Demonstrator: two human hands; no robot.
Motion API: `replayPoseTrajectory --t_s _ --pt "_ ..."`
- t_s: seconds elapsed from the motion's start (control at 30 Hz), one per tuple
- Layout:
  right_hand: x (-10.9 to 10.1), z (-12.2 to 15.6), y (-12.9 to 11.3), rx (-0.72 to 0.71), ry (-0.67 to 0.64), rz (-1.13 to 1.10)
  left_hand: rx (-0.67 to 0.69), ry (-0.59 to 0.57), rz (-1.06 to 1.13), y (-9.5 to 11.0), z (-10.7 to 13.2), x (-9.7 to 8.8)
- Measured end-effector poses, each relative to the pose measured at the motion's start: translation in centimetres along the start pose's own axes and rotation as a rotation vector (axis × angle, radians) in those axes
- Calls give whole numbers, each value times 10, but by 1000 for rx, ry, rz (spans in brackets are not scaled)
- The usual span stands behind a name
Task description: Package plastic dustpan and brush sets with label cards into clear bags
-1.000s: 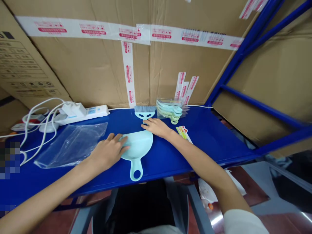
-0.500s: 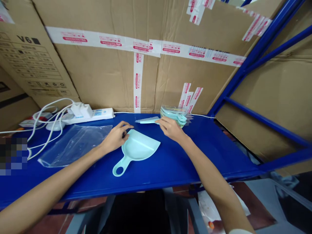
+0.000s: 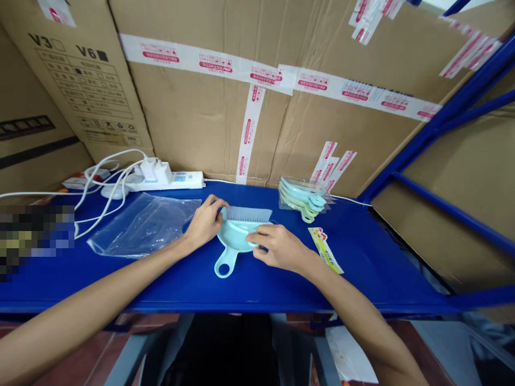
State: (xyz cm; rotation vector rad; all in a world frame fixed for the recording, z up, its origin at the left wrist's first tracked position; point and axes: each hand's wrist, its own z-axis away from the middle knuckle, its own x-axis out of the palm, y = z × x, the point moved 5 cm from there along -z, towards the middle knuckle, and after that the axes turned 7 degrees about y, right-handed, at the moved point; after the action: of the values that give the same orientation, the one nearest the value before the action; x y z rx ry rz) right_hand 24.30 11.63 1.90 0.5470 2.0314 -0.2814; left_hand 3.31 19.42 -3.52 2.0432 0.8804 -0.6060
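Note:
A light-blue dustpan (image 3: 230, 239) lies on the blue tabletop, its ring-ended handle pointing toward me. The fingers of my left hand (image 3: 204, 221) are bent around the pan's upper left corner, gripping it. In my right hand (image 3: 280, 247) is a small hand brush (image 3: 248, 215), held by its handle, which the fingers partly cover. The brush lies across the pan's open side, pale bristles facing away from me. Whether the brush touches the pan is hard to see.
Behind my right hand sits a bagged stack of blue and green dustpans (image 3: 302, 197). A printed label strip (image 3: 325, 250) lies at right. On the left are a clear plastic bag (image 3: 140, 228), a power strip (image 3: 187, 180) and white cables (image 3: 105, 214). Cardboard (image 3: 201, 118) stands behind.
My right hand has brought the brush from beside the stack toward me, over the dustpan. My left hand now grips the dustpan's corner. The label strip has come into sight.

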Motion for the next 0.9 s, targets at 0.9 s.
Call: replayPoseTrajectory --t_s 0.9 --pt "21 6 -46 -302 342 -154 74 -40 -11 5 2 0"
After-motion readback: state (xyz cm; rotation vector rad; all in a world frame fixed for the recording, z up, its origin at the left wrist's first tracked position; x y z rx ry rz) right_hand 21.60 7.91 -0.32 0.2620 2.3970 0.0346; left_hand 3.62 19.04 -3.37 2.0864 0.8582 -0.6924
